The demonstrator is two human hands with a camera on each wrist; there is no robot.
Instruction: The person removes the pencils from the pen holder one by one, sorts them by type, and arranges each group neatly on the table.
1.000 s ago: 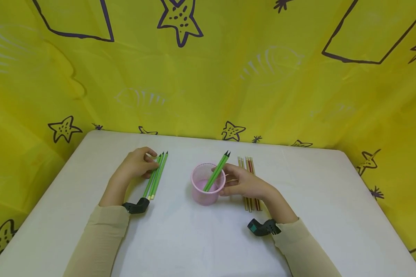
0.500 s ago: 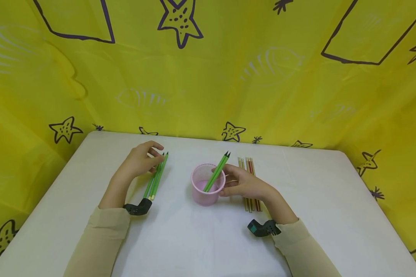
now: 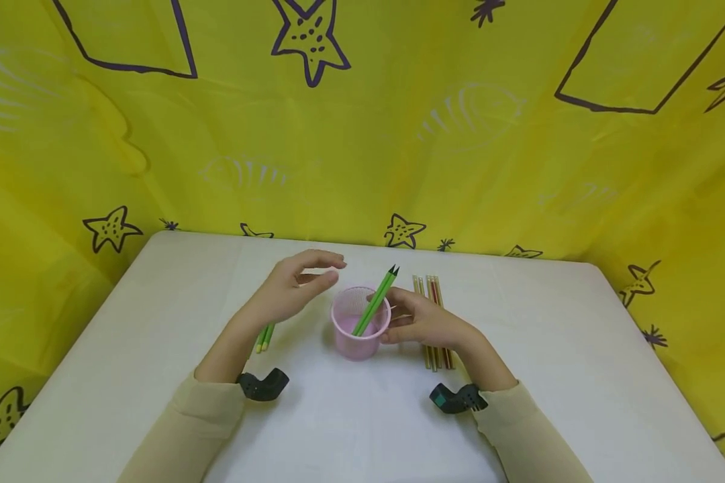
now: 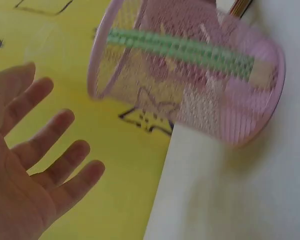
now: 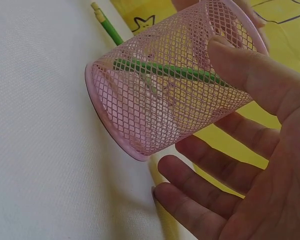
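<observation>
A pink mesh pencil cup (image 3: 358,345) stands upright on the white table with two green pencils (image 3: 374,305) leaning in it, dark tips up. My right hand (image 3: 429,322) holds the cup's right side, its thumb (image 5: 240,70) on the mesh and fingers around the far side. My left hand (image 3: 296,288) hovers left of the cup, apart from it, fingers spread and holding nothing in the left wrist view. Beneath the left forearm, the ends of green pencils (image 3: 264,339) show on the table; the rest of them is hidden by the hand.
Several gold-coloured pencils (image 3: 433,359), one with red, lie side by side behind and beneath the right hand. A yellow patterned curtain (image 3: 350,134) rises behind the far table edge. Each wrist carries a black camera mount (image 3: 264,386).
My left hand has lifted off the green pencils and moved right, to near the cup, with nothing in it. The right hand and the cup have stayed in place.
</observation>
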